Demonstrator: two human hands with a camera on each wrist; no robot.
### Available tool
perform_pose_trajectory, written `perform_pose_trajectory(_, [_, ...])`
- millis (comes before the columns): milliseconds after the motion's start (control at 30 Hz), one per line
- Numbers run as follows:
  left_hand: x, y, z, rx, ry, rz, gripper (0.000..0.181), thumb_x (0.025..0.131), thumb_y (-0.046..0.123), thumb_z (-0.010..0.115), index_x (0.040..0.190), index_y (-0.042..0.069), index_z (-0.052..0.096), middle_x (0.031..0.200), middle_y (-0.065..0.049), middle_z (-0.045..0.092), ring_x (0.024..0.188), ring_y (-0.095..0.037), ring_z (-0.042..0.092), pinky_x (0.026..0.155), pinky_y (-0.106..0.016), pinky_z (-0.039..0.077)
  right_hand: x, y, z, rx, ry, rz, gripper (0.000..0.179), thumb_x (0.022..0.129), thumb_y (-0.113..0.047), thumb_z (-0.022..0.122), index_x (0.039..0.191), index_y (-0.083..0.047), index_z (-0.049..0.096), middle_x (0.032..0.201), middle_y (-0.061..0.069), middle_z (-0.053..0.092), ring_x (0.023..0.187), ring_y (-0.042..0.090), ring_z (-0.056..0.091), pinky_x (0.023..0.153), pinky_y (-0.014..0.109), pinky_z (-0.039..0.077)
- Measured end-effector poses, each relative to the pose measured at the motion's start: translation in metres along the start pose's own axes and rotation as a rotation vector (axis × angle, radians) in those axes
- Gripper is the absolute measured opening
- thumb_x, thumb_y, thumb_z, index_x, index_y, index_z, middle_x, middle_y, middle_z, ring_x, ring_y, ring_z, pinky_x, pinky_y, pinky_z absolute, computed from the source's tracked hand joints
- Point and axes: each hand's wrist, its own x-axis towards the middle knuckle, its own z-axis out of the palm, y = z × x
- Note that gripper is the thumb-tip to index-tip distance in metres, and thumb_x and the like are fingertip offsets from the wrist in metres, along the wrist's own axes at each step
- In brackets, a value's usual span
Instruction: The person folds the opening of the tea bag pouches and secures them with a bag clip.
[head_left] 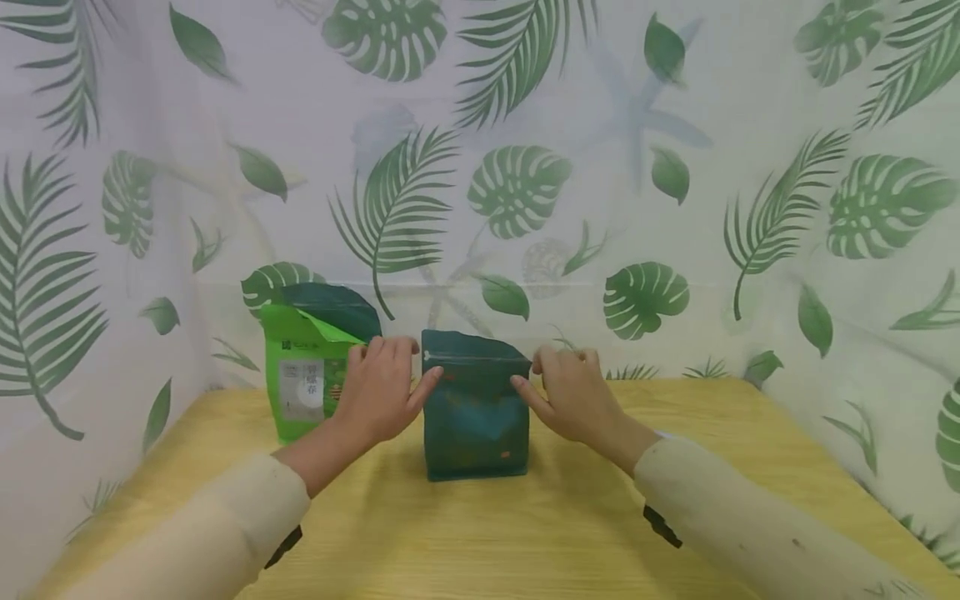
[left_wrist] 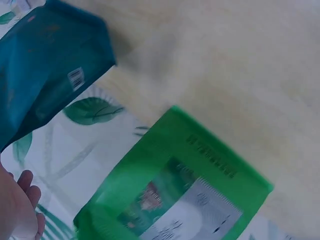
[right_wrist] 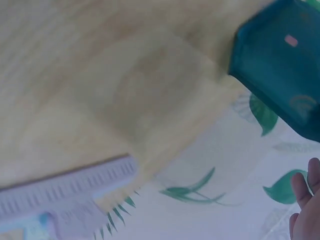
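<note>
The teal bag (head_left: 477, 429) stands up on the table (head_left: 465, 542), right in the middle, between the two hands. The left hand (head_left: 381, 387) is by its top left corner, and the right hand (head_left: 572, 392) is by its top right corner. Both have bent fingers and a thumb poked out at the bag's edge. The fingertips are hard to see, so I can't tell if they pinch the bag or just touch it.

The work seems to be up at the zip line (head_left: 480, 359). To do it well, both thumbs should sit level, one at each end of the line. Soft, even pushes are best, because the bag looks light and could tip or crumple if one side gets more push.

The green bag (head_left: 300, 383) is just behind the left hand and arm, so that elbow should go easy or it may get bumped. Its top flap leans over toward that hand. A dark bag (head_left: 337, 298) is behind the green one. The right wrist view shows a pale ridged thing (right_wrist: 70, 187) near the table's far edge.
</note>
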Motion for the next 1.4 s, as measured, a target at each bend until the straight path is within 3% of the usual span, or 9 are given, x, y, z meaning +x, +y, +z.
perform_pose_trajectory(233, [0.030,0.003,-0.022,0.090,-0.023,0.113,0.035,0.105,0.037,0.048,0.116,0.006,0.059,0.107,-0.012,0.063,0.098,-0.031,0.056,0.085,-0.049,0.040,0.019,-0.006,-0.012,0.009,-0.039,-0.018,0.039,0.100,-0.047,0.054,0.105,-0.009,0.059,0.084,0.002,0.059,0.079,0.019,0.057,0.085,0.052,0.034])
perform_pose_trajectory(400, [0.045,0.015,-0.025,0.130,-0.079,0.191,0.026,0.107,0.032,0.045,0.101,0.009,0.057,0.098,-0.008,0.059,0.097,-0.031,0.055,0.086,-0.048,0.040,0.024,-0.007,-0.021,-0.069,-0.047,-0.068,0.037,0.101,-0.045,0.054,0.086,-0.011,0.055,0.074,-0.001,0.052,0.072,0.020,0.052,0.080,0.052,0.035])
perform_pose_trajectory(533, [0.050,0.019,-0.029,0.163,-0.118,0.234,0.029,0.107,0.032,0.044,0.097,0.010,0.059,0.096,-0.007,0.058,0.096,-0.029,0.055,0.086,-0.047,0.041,0.027,-0.007,-0.021,-0.151,-0.025,-0.135,0.040,0.100,-0.042,0.055,0.075,-0.012,0.049,0.066,-0.001,0.048,0.064,0.021,0.049,0.073,0.047,0.036])
perform_pose_trajectory(700, [0.056,0.024,-0.030,0.161,-0.129,0.229,0.037,0.107,0.039,0.042,0.095,0.012,0.064,0.097,-0.006,0.062,0.096,-0.029,0.057,0.085,-0.048,0.042,0.030,-0.004,-0.021,-0.203,0.030,-0.204,0.039,0.100,-0.037,0.058,0.072,-0.013,0.048,0.065,0.000,0.047,0.061,0.022,0.050,0.067,0.043,0.034])
perform_pose_trajectory(933, [0.063,0.026,-0.032,0.118,-0.233,0.168,0.047,0.109,0.044,0.033,0.086,0.017,0.065,0.091,-0.003,0.063,0.097,-0.027,0.060,0.088,-0.050,0.043,0.029,-0.010,-0.020,-0.164,-0.026,-0.185,0.035,0.102,-0.035,0.056,0.073,-0.015,0.050,0.069,-0.001,0.050,0.068,0.023,0.055,0.072,0.045,0.035])
perform_pose_trajectory(1067, [0.064,0.026,-0.032,0.099,-0.253,0.142,0.046,0.109,0.043,0.034,0.096,0.017,0.070,0.096,-0.003,0.067,0.100,-0.027,0.062,0.090,-0.051,0.044,0.030,-0.012,-0.016,-0.163,-0.014,-0.201,0.034,0.102,-0.034,0.056,0.075,-0.015,0.054,0.071,0.001,0.054,0.070,0.023,0.057,0.072,0.045,0.037])
perform_pose_trajectory(1200, [0.062,0.028,-0.031,0.034,-0.251,0.167,0.043,0.109,0.041,0.037,0.106,0.017,0.072,0.100,-0.004,0.068,0.102,-0.028,0.062,0.087,-0.051,0.043,0.028,-0.010,-0.016,-0.172,0.001,-0.217,0.032,0.100,-0.035,0.059,0.075,-0.014,0.058,0.073,0.002,0.057,0.070,0.023,0.059,0.071,0.045,0.039])
perform_pose_trajectory(1300, [0.061,0.029,-0.030,-0.011,-0.251,0.190,0.038,0.108,0.039,0.040,0.102,0.016,0.070,0.098,-0.004,0.067,0.102,-0.028,0.061,0.087,-0.050,0.042,0.026,-0.006,-0.022,-0.110,-0.059,-0.195,0.031,0.102,-0.036,0.056,0.082,-0.014,0.063,0.079,0.002,0.061,0.076,0.022,0.060,0.075,0.046,0.040])
perform_pose_trajectory(1400, [0.064,0.030,-0.032,-0.051,-0.244,0.203,0.035,0.108,0.037,0.042,0.099,0.016,0.068,0.096,-0.004,0.067,0.101,-0.028,0.061,0.088,-0.051,0.042,0.029,-0.001,-0.031,0.018,-0.117,-0.120,0.034,0.106,-0.033,0.046,0.083,-0.015,0.064,0.083,0.000,0.061,0.083,0.021,0.058,0.080,0.047,0.037])
